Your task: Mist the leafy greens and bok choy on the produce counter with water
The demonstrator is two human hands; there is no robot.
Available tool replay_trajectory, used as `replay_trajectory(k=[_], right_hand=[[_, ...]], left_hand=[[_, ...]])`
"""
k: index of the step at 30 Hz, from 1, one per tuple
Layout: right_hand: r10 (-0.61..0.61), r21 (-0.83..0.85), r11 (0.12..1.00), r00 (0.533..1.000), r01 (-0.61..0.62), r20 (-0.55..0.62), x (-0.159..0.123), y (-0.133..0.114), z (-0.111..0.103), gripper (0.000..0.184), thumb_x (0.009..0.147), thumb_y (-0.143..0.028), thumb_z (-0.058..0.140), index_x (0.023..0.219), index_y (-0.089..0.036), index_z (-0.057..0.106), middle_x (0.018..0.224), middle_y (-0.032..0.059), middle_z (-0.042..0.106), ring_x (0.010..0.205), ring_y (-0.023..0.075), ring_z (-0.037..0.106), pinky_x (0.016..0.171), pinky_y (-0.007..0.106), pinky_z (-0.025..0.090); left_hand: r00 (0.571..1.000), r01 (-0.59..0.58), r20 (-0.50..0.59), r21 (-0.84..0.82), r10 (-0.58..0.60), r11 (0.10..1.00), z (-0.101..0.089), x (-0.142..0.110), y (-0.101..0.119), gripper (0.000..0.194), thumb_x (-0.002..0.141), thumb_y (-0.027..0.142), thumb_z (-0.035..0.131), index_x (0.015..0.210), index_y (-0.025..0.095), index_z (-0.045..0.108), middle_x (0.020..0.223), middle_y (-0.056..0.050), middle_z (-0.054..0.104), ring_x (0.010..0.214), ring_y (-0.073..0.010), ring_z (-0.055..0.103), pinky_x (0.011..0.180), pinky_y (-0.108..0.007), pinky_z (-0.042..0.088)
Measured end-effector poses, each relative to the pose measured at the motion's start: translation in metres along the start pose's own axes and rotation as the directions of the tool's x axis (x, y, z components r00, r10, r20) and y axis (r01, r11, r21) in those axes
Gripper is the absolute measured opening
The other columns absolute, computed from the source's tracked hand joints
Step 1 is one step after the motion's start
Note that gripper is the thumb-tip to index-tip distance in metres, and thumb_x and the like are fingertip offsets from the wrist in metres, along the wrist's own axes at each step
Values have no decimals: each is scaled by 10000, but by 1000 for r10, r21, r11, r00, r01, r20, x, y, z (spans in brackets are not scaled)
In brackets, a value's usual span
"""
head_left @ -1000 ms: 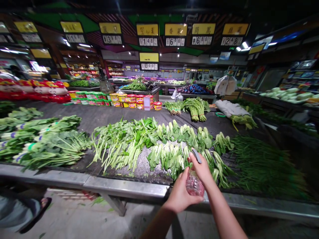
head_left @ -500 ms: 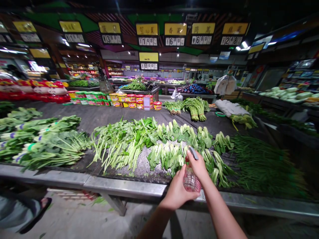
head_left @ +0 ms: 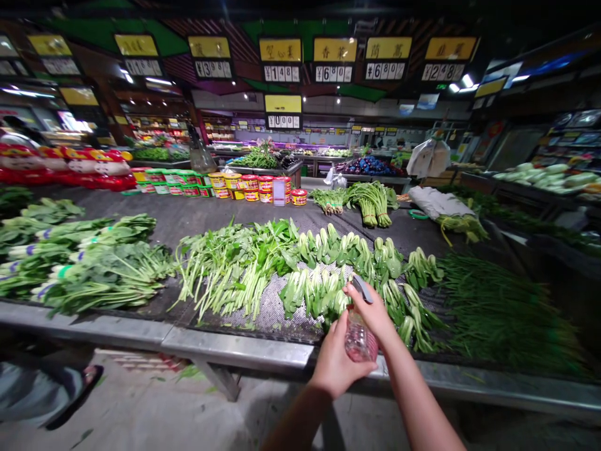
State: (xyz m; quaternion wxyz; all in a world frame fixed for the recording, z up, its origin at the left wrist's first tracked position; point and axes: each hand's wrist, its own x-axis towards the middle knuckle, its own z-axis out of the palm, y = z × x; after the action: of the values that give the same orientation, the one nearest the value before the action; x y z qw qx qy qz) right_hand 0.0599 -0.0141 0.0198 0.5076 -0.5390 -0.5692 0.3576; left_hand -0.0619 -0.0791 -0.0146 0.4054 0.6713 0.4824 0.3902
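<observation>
A clear pinkish spray bottle (head_left: pixel 360 341) with a grey head is between my two hands, over the front edge of the vegetable stand. My left hand (head_left: pixel 335 360) is closed around the bottle's body from the left. My right hand (head_left: pixel 374 313) grips the top by the grey part; some of its fingers are hidden. Just beyond the bottle lie rows of small bok choy (head_left: pixel 323 294), several with pale stems upward. Leafy greens with long stems (head_left: pixel 239 269) are to their left. Dark thin green stalks (head_left: pixel 498 307) spread out on the right.
A metal rail (head_left: pixel 244 349) runs along the stand's front. Bundled greens (head_left: pixel 107 275) lie at left. Behind stand stacked tubs (head_left: pixel 239 185), bunches of celery-like stems (head_left: pixel 370 203) and a white-wrapped bundle (head_left: pixel 436 203). Price signs (head_left: pixel 282 59) hang above. Another person's foot (head_left: pixel 89 382) shows lower left.
The view has shifted slightly, so the stand and signs sit a little further right. Both hands keep their hold on the spray bottle; the right fingers at its top have moved slightly.
</observation>
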Motion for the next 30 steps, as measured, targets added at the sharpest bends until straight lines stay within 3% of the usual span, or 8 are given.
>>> replay_trajectory(k=[4,7,14,18,23,30], right_hand=[[-48,-22,999,998,48,31,2,-8,5,431,748,-537,591,1013,-199,634,887,52,672,757,218,621,694,368,500],[-17,-49,999,1000,18,11,4,-11,8,407,768,-549,551,950,-192,628,847,54,673,732,219,614,658,359,492],[-23,-90,996,1000,23,0,-2,-1,16,367,797,-560,489,691,-215,558,650,23,622,622,205,570,604,343,459],[-6,-76,997,1000,5,-13,-5,4,18,363,796,-554,494,746,-207,588,671,23,627,640,206,573,606,335,456],[-81,-82,993,997,82,17,-5,-9,19,374,763,-520,565,926,-192,641,843,39,663,742,209,591,682,334,458],[-122,-102,986,990,129,64,0,-26,28,359,826,-531,475,827,-201,614,797,44,643,706,204,572,669,340,453]], left_hand=[[1000,10,-26,-25,-11,1000,-6,0,4,1088,474,311,846,1411,203,303,1282,-112,524,1164,-302,499,1011,-408,407],[1000,10,-23,-35,-11,999,-8,0,3,1091,468,305,851,1411,222,309,1287,-106,526,1174,-310,494,1023,-422,396],[999,42,-22,-16,-42,999,-6,-8,-9,1077,458,281,847,1399,200,330,1329,-112,488,1203,-305,473,1049,-407,374],[999,37,-8,-11,-37,999,-8,-10,-11,1087,448,303,854,1396,197,332,1330,-111,483,1205,-299,470,1050,-395,372],[999,21,-35,-17,-21,1000,-16,-10,-1,1040,452,282,854,1373,212,375,1259,-96,545,1149,-307,511,1004,-410,416],[998,-5,-56,-41,3,999,-31,-10,10,1001,465,270,854,1357,216,402,1230,-88,572,1123,-299,531,994,-415,428]])
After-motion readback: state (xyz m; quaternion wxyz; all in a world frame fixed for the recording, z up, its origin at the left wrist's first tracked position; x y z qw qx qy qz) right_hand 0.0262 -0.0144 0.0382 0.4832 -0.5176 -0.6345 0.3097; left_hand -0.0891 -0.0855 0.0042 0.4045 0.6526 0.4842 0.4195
